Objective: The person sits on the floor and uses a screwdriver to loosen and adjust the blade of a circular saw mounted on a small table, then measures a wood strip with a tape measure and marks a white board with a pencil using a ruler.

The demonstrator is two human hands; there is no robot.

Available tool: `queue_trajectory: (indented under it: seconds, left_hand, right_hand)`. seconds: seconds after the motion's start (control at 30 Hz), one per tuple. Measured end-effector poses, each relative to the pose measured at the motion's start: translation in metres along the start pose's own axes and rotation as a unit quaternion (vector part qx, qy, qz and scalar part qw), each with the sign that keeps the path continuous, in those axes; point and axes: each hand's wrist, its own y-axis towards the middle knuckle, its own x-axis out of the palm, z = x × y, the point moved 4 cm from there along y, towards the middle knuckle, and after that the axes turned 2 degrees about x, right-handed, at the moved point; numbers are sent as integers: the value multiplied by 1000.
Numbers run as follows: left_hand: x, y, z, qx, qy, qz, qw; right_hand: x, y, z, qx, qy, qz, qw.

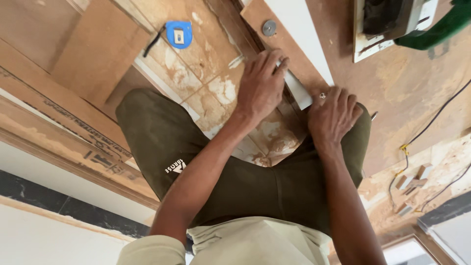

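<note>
Your left hand (261, 84) lies flat, fingers spread, pressing on the near end of a thin white strip (297, 88); your right hand (332, 114) rests palm-down just beside it at 4 o'clock, fingers loosely curled, a ring showing. The 2 hands sit close but apart. The strip runs toward 11 o'clock along the edge of a brown board (289, 49). A round metal disc (269, 27) lies on that board at 12 o'clock. A blue tape measure (178, 34) sits at 10 o'clock on the dusty floor. A green-handled power saw (392, 22) stands at 1 o'clock; a black cable (431, 120) trails at 3 o'clock past small wood offcuts (412, 181).
</note>
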Motion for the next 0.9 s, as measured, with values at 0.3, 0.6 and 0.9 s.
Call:
queue_trajectory:
  seconds: [0.3,0.6,0.9]
  left_hand:
    - [-67,-12,-117,-200,157,83,964]
    - [-52,-43,-125,-373,-24,72,925]
    - [-21,-85,-108,-369,-632,22,681]
  right_hand:
    - [-52,3,-38,-97,109,-40,988]
    - [-58,-215,163,282,243,-18,928]
    - [166,-675,102,732,199,-158,632]
